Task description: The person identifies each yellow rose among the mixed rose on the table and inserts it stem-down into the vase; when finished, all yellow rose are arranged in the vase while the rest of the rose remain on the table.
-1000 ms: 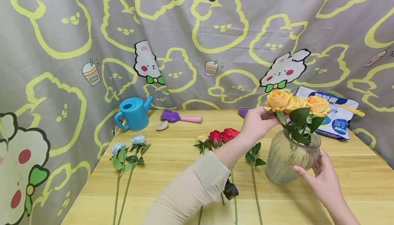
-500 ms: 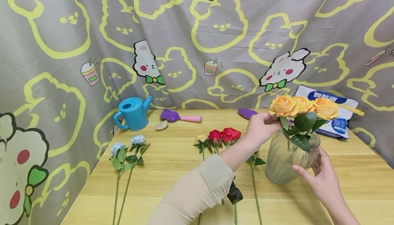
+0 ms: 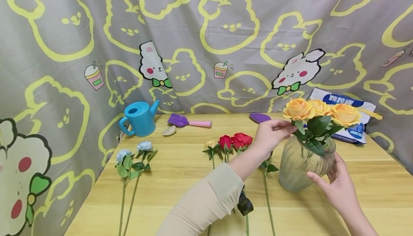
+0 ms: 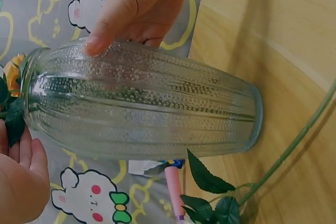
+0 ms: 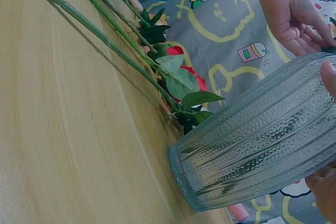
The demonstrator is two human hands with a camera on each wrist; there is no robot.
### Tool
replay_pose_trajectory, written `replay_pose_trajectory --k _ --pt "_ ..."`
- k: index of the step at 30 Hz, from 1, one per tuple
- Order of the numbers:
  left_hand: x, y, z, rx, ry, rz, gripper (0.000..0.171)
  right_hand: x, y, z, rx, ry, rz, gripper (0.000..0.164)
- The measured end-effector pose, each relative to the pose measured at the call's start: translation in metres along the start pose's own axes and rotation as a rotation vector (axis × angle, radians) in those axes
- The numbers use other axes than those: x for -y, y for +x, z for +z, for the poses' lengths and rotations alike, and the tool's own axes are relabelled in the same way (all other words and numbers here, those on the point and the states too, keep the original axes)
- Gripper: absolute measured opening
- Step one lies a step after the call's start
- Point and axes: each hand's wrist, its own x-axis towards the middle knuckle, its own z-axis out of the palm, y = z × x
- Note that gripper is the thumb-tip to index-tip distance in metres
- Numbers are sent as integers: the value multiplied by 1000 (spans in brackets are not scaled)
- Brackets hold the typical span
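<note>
A ribbed clear glass vase stands on the table at the right, with several orange-yellow roses rising from its mouth. My left hand pinches just under the bloom of the leftmost rose, close over the rim. Low on the vase's right side, my right hand holds the glass, thumb across the front and fingers behind. Stems show blurred through the textured glass in the left wrist view. Dark green leaves hang over the rim.
Red roses and a small yellow rose lie partly under my left forearm. Two pale blue roses lie left. Behind are a blue watering can, a stone, a purple trowel, a purple blade and a white-blue bag.
Over the first half second the roses shifted right and spread in the vase's mouth, my left hand moving right with them. Since then both hands have stayed nearly still.
</note>
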Motion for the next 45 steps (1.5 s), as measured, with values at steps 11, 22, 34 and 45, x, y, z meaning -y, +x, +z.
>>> replay_pose_trajectory --k 11,22,34,45 --pt "-13 -7 -55 134 51 -107 20 -2 1 -1 0 -4 -5 86" --pt "-14 -40 -179 155 370 -278 32 0 3 0 4 9 13 85" --pt "16 -63 -230 17 547 -515 19 -2 4 -2 8 6 19 84" --pt "38 -62 -218 13 570 -576 18 0 2 -1 8 -49 32 85"
